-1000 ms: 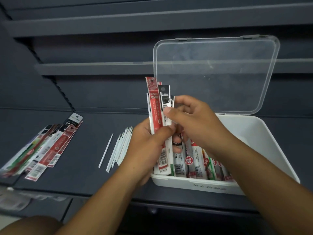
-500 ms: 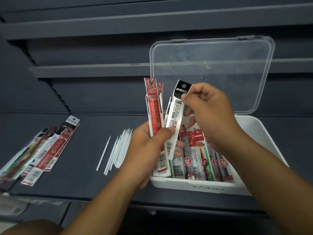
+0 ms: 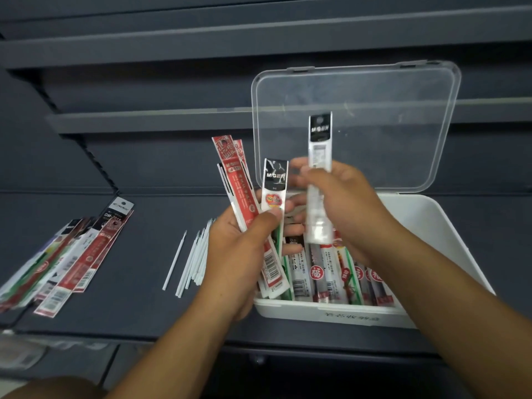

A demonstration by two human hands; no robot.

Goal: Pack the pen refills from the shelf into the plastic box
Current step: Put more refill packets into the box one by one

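A white plastic box point(image 3: 431, 223) with its clear lid point(image 3: 374, 116) standing open sits on the dark shelf point(image 3: 138, 306). Several refill packs point(image 3: 322, 275) lie side by side in its front part. My left hand point(image 3: 236, 254) grips a fanned bundle of refill packs point(image 3: 239, 185), red ones and a black-topped one, at the box's left edge. My right hand point(image 3: 342, 208) holds a single black-topped refill pack point(image 3: 319, 145) upright above the box.
A fan of refill packs point(image 3: 72, 260) lies on the shelf at the far left. Several loose white refills point(image 3: 193, 260) lie between that pile and the box. Dark shelf boards run across the back.
My right hand has pulled one black-topped pack out of the bundle and moved it up and to the right, over the box. My left hand still holds the rest.
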